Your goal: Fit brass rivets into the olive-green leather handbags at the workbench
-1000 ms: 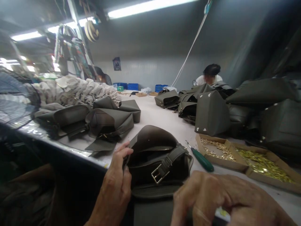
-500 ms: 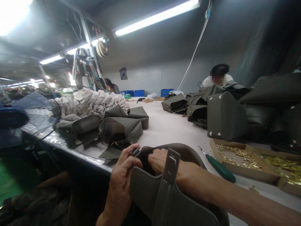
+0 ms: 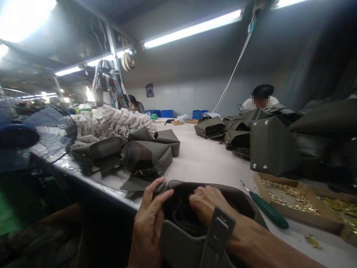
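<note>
A dark olive-grey handbag (image 3: 178, 242) stands open at the table's near edge. My left hand (image 3: 149, 223) grips its left side, thumb and fingers closed around the rim by a small dark loop. Inside the mouth is my right hand (image 3: 209, 203), its fingers curled; whatever they may hold is hidden. A strap tab (image 3: 222, 227) with a metal-edged slot stands up in front of my right wrist. To the right of the bag lies a hooked tool with a green handle (image 3: 269, 210).
Cardboard trays (image 3: 309, 219) of gold fittings sit at the right, with loose gold pieces (image 3: 314, 241) nearby. More bags stand left (image 3: 150, 156) and right (image 3: 273, 147). A caged fan (image 3: 50, 130) is at far left. A co-worker (image 3: 260, 97) sits across the table.
My right hand has drawn back to the right within the bag's mouth, uncovering more of the dark interior. The strap tab has shifted right and down. My left hand keeps its grip.
</note>
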{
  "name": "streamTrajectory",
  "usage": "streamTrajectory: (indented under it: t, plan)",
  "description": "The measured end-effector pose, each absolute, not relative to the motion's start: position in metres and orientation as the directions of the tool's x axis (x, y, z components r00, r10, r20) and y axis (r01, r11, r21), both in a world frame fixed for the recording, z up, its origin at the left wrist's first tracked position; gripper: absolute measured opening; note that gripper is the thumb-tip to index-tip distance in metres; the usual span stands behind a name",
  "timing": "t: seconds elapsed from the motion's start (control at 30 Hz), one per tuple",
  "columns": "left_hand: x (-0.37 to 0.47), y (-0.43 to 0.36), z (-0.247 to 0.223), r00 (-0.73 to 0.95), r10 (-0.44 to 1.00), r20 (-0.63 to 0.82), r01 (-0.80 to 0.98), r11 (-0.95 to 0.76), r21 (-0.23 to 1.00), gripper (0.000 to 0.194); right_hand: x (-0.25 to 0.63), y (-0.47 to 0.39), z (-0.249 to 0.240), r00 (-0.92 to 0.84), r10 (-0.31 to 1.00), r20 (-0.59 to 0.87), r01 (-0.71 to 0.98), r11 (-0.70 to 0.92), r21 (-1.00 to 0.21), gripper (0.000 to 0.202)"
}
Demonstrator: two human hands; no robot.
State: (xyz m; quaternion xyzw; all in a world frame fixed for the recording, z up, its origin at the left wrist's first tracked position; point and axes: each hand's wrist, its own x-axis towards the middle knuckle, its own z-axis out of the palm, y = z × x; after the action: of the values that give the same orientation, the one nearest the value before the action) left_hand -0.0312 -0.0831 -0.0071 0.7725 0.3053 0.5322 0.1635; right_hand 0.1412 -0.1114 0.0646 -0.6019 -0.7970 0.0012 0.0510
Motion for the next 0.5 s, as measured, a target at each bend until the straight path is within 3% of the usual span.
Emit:
streamTrajectory:
  t: [0.27, 0.5]
  plan:
    - [-0.014, -0.073, 0.004, 0.261, 0.709, 0.655, 0.199, -0.703, 0.682, 0.031, 0.163, -0.140, 0.085, -0.038, 0.976, 0.212, 0.972, 0.086, -0.220, 0.025]
    - [-0.008, -0.070, 0.012, 0.314, 0.765, 0.562, 0.150, -0.624, 0.767, 0.033, 0.156, -0.135, 0.082, -0.155, 0.957, 0.245, 0.949, 0.214, -0.234, 0.024]
